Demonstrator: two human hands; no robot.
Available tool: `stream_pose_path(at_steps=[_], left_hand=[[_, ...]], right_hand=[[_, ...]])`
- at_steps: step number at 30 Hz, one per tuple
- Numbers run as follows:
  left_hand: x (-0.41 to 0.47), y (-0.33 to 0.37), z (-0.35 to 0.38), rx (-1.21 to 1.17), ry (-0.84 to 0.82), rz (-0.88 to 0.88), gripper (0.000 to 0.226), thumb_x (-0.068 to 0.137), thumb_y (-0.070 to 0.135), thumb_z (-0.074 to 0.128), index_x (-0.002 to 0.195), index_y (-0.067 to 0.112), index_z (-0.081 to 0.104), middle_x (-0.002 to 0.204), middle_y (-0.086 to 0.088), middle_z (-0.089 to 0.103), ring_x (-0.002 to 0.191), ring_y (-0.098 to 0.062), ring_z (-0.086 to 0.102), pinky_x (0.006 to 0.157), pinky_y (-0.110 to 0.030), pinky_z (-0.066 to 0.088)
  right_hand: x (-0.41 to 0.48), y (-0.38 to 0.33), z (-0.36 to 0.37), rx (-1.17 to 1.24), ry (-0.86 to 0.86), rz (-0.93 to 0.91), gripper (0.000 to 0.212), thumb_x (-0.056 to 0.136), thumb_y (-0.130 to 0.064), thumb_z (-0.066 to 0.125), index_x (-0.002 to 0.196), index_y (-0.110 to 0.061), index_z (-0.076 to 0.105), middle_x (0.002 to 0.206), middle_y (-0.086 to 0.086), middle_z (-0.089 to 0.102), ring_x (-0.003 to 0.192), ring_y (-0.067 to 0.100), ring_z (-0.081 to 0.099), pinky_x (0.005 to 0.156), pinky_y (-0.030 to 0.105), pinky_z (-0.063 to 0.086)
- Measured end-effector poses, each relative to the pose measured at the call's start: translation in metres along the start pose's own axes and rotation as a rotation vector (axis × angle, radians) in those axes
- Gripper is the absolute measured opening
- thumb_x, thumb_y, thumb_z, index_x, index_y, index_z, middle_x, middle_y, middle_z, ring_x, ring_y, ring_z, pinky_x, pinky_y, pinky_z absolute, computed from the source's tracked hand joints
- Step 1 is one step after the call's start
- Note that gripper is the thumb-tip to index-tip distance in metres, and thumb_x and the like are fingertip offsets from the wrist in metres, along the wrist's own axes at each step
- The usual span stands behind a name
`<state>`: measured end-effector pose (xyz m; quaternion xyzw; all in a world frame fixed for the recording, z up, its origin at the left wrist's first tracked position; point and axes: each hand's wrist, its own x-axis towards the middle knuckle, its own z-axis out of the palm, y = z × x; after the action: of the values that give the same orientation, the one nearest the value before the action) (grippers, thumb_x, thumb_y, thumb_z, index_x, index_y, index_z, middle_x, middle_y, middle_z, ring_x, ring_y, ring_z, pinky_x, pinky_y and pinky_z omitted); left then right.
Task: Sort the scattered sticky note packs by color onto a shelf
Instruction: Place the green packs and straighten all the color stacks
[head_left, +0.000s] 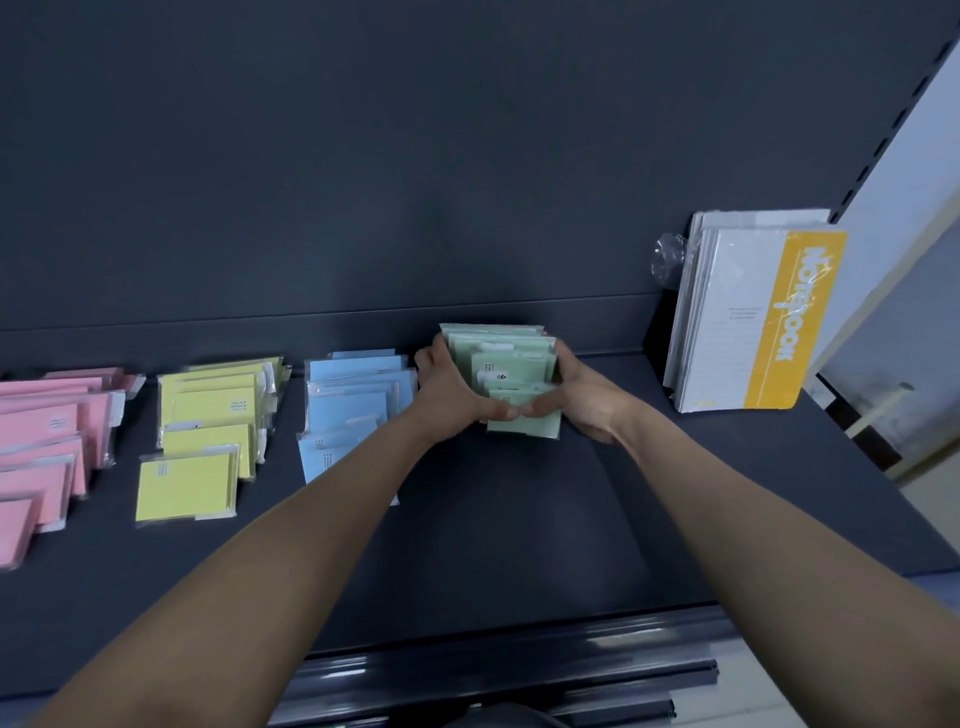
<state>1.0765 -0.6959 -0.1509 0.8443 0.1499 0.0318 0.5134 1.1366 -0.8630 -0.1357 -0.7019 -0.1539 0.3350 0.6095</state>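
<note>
A row of green sticky note packs (501, 358) stands overlapped on the dark shelf (519, 519), near its back wall. My left hand (449, 392) grips the row's left side and my right hand (582, 397) grips its right side, thumbs meeting over the front pack. To the left lie the blue packs (353, 400), then the yellow packs (208, 431), then the pink packs (47, 447) at the far left, each colour in its own overlapped row.
White notebooks with a yellow "Notebook" band (753, 317) lean upright at the shelf's right end. The shelf's front rail (493, 670) runs below my arms. A slotted upright (904, 104) borders the right side.
</note>
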Motion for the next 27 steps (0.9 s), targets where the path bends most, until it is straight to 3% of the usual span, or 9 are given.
stream_pose_path(at_steps=[3, 6, 11, 14, 15, 20, 23, 27], left_hand=[[0.001, -0.006, 0.003, -0.054, -0.008, 0.006, 0.12, 0.052, 0.022, 0.09, 0.142, 0.021, 0.01, 0.135, 0.0, 0.023, 0.127, -0.012, 0.028, 0.106, -0.028, 0.031], [0.0, -0.01, 0.005, -0.134, -0.152, 0.018, 0.12, 0.058, 0.009, 0.086, 0.138, 0.032, -0.001, 0.135, 0.002, 0.033, 0.126, -0.015, 0.039, 0.1, -0.031, 0.043], [0.007, -0.006, 0.002, -0.16, -0.113, 0.055, 0.108, 0.066, -0.001, 0.079, 0.139, 0.02, 0.002, 0.136, -0.004, 0.036, 0.121, -0.013, 0.044, 0.075, -0.009, 0.05], [0.013, -0.008, -0.006, -0.139, -0.181, -0.035, 0.135, 0.063, 0.01, 0.082, 0.144, 0.024, -0.024, 0.147, -0.001, 0.029, 0.129, -0.017, 0.039, 0.099, -0.027, 0.044], [0.013, -0.007, -0.007, -0.127, -0.212, -0.064, 0.137, 0.064, 0.01, 0.081, 0.142, 0.026, -0.03, 0.149, 0.0, 0.026, 0.13, -0.018, 0.038, 0.101, -0.028, 0.042], [0.009, -0.001, 0.001, -0.103, -0.196, -0.071, 0.131, 0.052, 0.013, 0.073, 0.143, 0.032, -0.019, 0.148, -0.006, 0.025, 0.128, -0.021, 0.04, 0.099, -0.039, 0.048], [0.012, -0.001, 0.002, -0.128, -0.167, -0.058, 0.123, 0.065, 0.003, 0.073, 0.146, 0.025, -0.017, 0.146, -0.007, 0.029, 0.127, -0.02, 0.042, 0.093, -0.029, 0.049], [0.016, -0.001, -0.002, -0.144, -0.223, -0.118, 0.121, 0.078, 0.003, 0.07, 0.14, 0.021, -0.033, 0.151, 0.0, 0.025, 0.131, -0.018, 0.037, 0.098, -0.024, 0.038]], right_hand=[[0.002, -0.007, -0.001, -0.072, 0.019, 0.028, 0.105, 0.072, 0.022, 0.062, 0.147, -0.034, 0.015, 0.127, 0.009, 0.055, 0.121, 0.026, 0.054, 0.108, 0.038, 0.041], [0.007, -0.006, 0.004, -0.208, 0.041, 0.102, 0.115, 0.067, 0.019, 0.059, 0.148, -0.04, 0.0, 0.126, 0.009, 0.053, 0.12, 0.028, 0.051, 0.106, 0.043, 0.043], [0.016, -0.011, 0.008, -0.246, 0.102, 0.082, 0.118, 0.069, 0.017, 0.061, 0.148, -0.04, -0.006, 0.12, 0.001, 0.051, 0.118, 0.025, 0.05, 0.103, 0.041, 0.045], [0.018, -0.015, 0.007, -0.199, 0.078, 0.051, 0.104, 0.07, 0.023, 0.059, 0.145, -0.03, 0.011, 0.119, 0.002, 0.053, 0.118, 0.024, 0.051, 0.102, 0.038, 0.046], [0.017, -0.014, 0.007, -0.173, 0.08, 0.052, 0.1, 0.069, 0.025, 0.057, 0.144, -0.028, 0.016, 0.119, 0.002, 0.055, 0.119, 0.026, 0.052, 0.102, 0.04, 0.046], [0.024, -0.006, 0.017, -0.098, 0.159, 0.061, 0.102, 0.069, 0.026, 0.048, 0.145, -0.032, 0.015, 0.123, 0.003, 0.053, 0.118, 0.026, 0.052, 0.101, 0.045, 0.047], [0.03, -0.007, 0.014, -0.105, 0.164, 0.055, 0.1, 0.068, 0.021, 0.055, 0.145, -0.029, 0.015, 0.124, 0.005, 0.053, 0.118, 0.027, 0.052, 0.1, 0.046, 0.048], [0.028, -0.007, 0.006, -0.131, 0.132, 0.091, 0.113, 0.064, 0.005, 0.076, 0.149, -0.024, 0.008, 0.127, 0.001, 0.056, 0.12, 0.021, 0.053, 0.107, 0.042, 0.043]])
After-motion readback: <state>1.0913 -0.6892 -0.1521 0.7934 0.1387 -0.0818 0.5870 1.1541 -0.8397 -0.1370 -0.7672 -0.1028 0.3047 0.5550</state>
